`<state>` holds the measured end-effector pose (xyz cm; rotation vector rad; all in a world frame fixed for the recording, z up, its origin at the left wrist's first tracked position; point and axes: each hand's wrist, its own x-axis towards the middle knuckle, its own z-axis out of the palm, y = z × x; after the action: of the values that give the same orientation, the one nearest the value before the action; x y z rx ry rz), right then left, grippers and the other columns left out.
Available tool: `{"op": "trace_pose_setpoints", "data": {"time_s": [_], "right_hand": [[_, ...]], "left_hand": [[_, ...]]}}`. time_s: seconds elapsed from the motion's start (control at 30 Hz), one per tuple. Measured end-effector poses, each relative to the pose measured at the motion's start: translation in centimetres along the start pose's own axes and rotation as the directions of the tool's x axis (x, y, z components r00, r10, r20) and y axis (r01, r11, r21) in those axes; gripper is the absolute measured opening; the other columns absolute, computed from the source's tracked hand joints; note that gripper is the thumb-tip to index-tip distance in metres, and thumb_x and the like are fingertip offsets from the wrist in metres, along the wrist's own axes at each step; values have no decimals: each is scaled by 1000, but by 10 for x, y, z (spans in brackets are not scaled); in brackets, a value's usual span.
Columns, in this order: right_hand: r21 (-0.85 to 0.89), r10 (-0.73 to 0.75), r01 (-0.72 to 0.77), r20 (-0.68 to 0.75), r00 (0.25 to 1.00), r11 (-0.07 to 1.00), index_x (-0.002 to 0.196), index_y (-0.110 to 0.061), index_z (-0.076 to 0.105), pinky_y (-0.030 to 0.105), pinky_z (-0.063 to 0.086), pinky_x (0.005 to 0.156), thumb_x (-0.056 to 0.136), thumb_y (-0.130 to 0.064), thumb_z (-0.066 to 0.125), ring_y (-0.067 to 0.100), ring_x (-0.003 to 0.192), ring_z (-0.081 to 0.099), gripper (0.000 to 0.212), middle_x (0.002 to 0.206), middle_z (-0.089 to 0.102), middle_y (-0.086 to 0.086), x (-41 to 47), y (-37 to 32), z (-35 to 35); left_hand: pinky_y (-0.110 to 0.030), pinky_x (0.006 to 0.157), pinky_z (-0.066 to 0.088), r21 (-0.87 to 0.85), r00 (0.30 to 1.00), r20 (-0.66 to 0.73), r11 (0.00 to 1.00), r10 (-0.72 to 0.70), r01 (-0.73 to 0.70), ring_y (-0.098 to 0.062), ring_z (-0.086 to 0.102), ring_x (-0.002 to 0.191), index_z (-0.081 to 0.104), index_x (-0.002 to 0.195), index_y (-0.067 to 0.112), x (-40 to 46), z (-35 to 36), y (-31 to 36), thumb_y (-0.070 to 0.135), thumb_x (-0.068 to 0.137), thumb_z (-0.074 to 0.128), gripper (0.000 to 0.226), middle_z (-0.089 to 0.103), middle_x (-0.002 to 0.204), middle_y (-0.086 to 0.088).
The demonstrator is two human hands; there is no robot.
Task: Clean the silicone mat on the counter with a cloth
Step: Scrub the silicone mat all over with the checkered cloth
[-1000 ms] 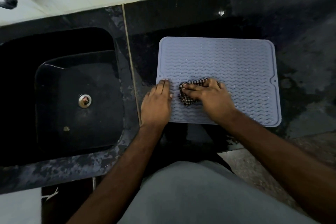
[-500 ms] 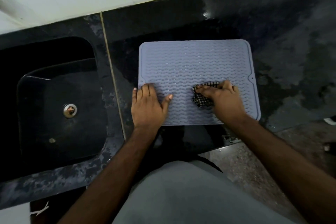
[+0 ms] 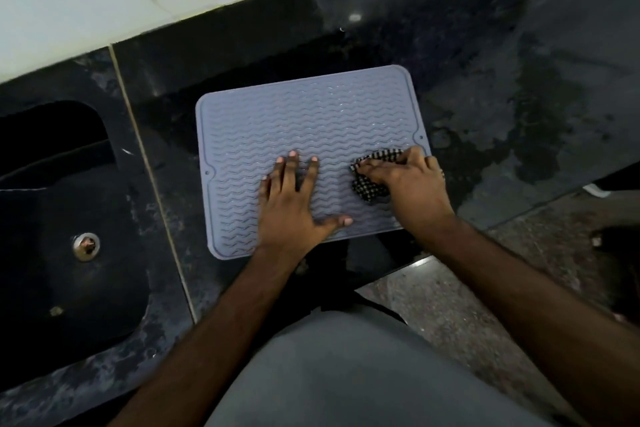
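L hand [image 3: 292, 210] flat on mat [image 3: 277, 121] — R hand [image 3: 412, 187] grip bunches cloth [image 3: 369, 187], seemingly at right edge.

Cloth [image 3: 370, 184] mostly under right hand [image 3: 412, 184]; sink [image 3: 52, 288] cut off left.

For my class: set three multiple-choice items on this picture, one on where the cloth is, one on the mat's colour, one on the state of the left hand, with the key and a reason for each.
1. Where is the cloth?
A. in the sink
B. on the mat, near its right edge
C. on the floor

2. What colour is the mat?
A. red
B. green
C. pale grey-blue

3. How does the left hand lie?
A. flat on the mat, fingers spread
B. clenched in the air
C. gripping the cloth

Key: 1 B, the right hand holds the cloth on the mat by its right rim; 2 C, the ribbed surface is pale grey-blue; 3 A, its straight fingers press on the mat.
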<state>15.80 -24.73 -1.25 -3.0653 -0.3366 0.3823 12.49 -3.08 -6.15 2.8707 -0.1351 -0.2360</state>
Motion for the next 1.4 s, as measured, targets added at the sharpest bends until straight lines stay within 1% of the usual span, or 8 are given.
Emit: {"op": "trace_pose_setpoints", "data": {"time_s": [0.33, 0.5, 0.57, 0.7, 0.93, 1.17, 1.33, 1.4], "right_hand": [[-101, 225, -225, -14, 974, 969, 149, -40, 40, 37, 31, 93, 102, -16, 38, 29, 124, 37, 53, 150, 45, -24, -18, 29, -1], [-106, 345, -336, 74, 936, 936, 146, -23, 43, 42, 41, 90, 97, -15, 42, 35, 126, 39, 50, 142, 55, -8, -24, 17, -5], [-46, 357, -354, 106, 928, 934, 143, -15, 45, 40, 44, 88, 95, -16, 46, 35, 120, 45, 48, 135, 60, 0, -25, 13, -5], [-62, 322, -317, 118, 939, 946, 141, 0, 43, 41, 33, 104, 96, -16, 44, 31, 108, 60, 48, 131, 61, 15, -27, 2, 0], [-9, 327, -328, 121, 937, 945, 137, 10, 46, 40, 37, 104, 96, -31, 48, 33, 112, 58, 58, 123, 63, 22, -30, -45, 1], [136, 289, -296, 65, 955, 946, 131, 6, 52, 39, 43, 100, 95, -25, 50, 33, 113, 54, 47, 120, 62, 22, -31, -97, 9], [158, 204, -201, -1, 979, 967, 124, 7, 57, 41, 43, 102, 91, -25, 56, 36, 112, 56, 46, 117, 64, 24, -32, -131, 11], [178, 178, -173, -9, 984, 969, 124, 5, 57, 40, 42, 102, 91, -25, 55, 35, 113, 55, 45, 118, 64, 23, -32, -143, 14]], "left_hand": [[-63, 121, 17, 47, 997, 47, 998, -52, 50, -38, 12, 154, 17, 161, 28, 7, -4, 11, 105, 61, 30, 127, 15, 167, -17], [-64, 119, 22, 67, 998, 33, 996, -53, 51, -41, 18, 151, 22, 160, 26, 8, -3, 13, 105, 62, 29, 126, 20, 165, -19], [-64, 118, 24, 69, 999, 20, 996, -50, 48, -42, 21, 150, 24, 159, 25, 8, -2, 13, 105, 62, 30, 126, 22, 164, -19], [-64, 118, 24, 78, 999, 10, 996, -37, 36, -42, 24, 149, 25, 159, 24, 6, -1, 14, 105, 64, 29, 125, 23, 164, -20], [-60, 116, 27, 103, 999, 41, 995, -15, 11, -40, 24, 148, 23, 160, 22, 6, -8, 13, 103, 65, 21, 124, 24, 164, -18], [-54, 106, 39, 115, 997, 39, 991, 69, -73, -38, 33, 139, 31, 157, 28, 8, -20, -4, 59, 95, 38, 70, 32, 159, -11], [-49, 107, 40, -62, 992, 19, 990, 128, -127, -32, 35, 139, 47, 150, 23, 5, -27, -22, 27, 102, 47, 48, 38, 157, -8], [-45, 114, 38, -247, 989, -14, 958, 146, -145, -30, 40, 139, 56, 144, 14, 6, -29, -33, 13, 102, 49, 43, 45, 153, -11]]}}
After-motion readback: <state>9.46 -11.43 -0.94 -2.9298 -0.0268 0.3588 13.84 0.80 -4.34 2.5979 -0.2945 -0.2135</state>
